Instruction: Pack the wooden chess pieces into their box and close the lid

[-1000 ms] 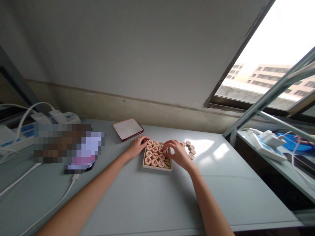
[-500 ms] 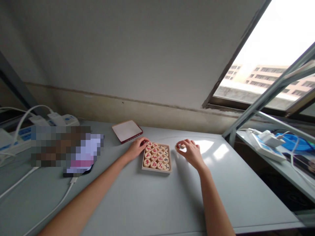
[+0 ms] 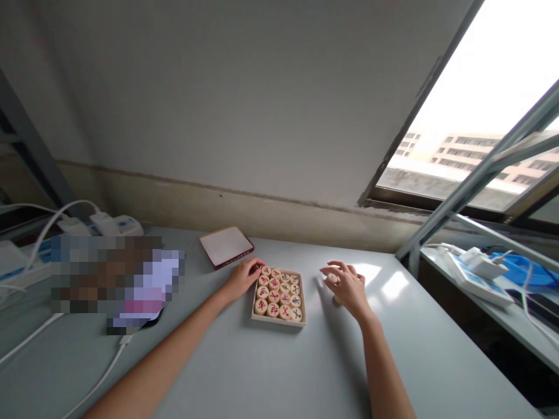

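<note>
Left fingers (image 3: 257,268) rest on the wooden tray (image 3: 278,321); right fingers (image 3: 332,270) half-open, apparently empty.

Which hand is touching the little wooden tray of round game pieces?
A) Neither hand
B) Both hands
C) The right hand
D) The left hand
D. The left hand has its fingers on the corner of the tray, while the right hand is off to the side and not touching it.
</note>
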### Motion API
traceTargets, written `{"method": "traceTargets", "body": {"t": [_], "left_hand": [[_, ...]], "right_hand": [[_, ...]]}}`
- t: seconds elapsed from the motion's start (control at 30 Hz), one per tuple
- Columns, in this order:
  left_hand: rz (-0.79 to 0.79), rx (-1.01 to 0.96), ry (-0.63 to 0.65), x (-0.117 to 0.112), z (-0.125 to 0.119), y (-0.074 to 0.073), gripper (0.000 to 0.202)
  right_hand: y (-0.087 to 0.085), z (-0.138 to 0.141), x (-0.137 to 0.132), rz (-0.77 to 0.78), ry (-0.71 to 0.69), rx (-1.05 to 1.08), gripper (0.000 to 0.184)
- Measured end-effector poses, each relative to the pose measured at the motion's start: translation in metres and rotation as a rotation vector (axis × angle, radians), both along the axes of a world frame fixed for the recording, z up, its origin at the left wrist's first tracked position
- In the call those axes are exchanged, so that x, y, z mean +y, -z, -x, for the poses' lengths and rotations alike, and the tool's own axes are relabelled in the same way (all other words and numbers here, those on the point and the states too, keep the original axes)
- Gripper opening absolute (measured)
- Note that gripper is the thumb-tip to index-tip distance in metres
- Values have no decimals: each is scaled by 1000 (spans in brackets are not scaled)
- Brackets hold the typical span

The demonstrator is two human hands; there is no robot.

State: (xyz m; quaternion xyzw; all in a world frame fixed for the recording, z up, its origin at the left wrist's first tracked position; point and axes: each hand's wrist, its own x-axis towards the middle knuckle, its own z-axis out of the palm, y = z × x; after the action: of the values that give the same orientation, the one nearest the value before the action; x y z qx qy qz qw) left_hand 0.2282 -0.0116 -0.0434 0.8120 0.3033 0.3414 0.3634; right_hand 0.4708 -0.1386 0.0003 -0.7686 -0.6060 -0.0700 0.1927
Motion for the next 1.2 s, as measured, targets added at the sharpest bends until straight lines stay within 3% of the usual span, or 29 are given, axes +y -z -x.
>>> {"method": "traceTargets", "body": {"t": [0.17, 0.23, 0.47, 0.57, 0.7, 0.8, 0.9, 1.03, 1.2], "left_hand": [[-8, 21, 5, -1, 1, -2, 18], [-12, 24, 5, -1, 1, -2, 18], [-13, 16, 5, -1, 0, -1, 18], [-11, 17, 4, -1, 0, -2, 17], [-4, 16, 0, -2, 1, -4, 17], [2, 17, -1, -2, 2, -3, 18], [-3, 16, -4, -1, 2, -2, 19], [-11, 8, 3, -1, 2, -2, 19], [-27, 5, 8, 2, 1, 3, 19]], "right_hand": [[-10, 38, 5, 142, -430, 210, 25], [-9, 51, 5, 226, -502, 227, 22], [-4, 60, 4, 224, -498, 193, 30], [-4, 59, 5, 211, -489, 178, 25], [-11, 43, 2, 142, -380, 143, 13], [-18, 29, -3, 104, -274, 130, 18], [-18, 31, -4, 130, -339, 129, 34], [-9, 57, 2, 191, -495, 97, 27], [-9, 56, 3, 131, -423, 86, 20]]}}
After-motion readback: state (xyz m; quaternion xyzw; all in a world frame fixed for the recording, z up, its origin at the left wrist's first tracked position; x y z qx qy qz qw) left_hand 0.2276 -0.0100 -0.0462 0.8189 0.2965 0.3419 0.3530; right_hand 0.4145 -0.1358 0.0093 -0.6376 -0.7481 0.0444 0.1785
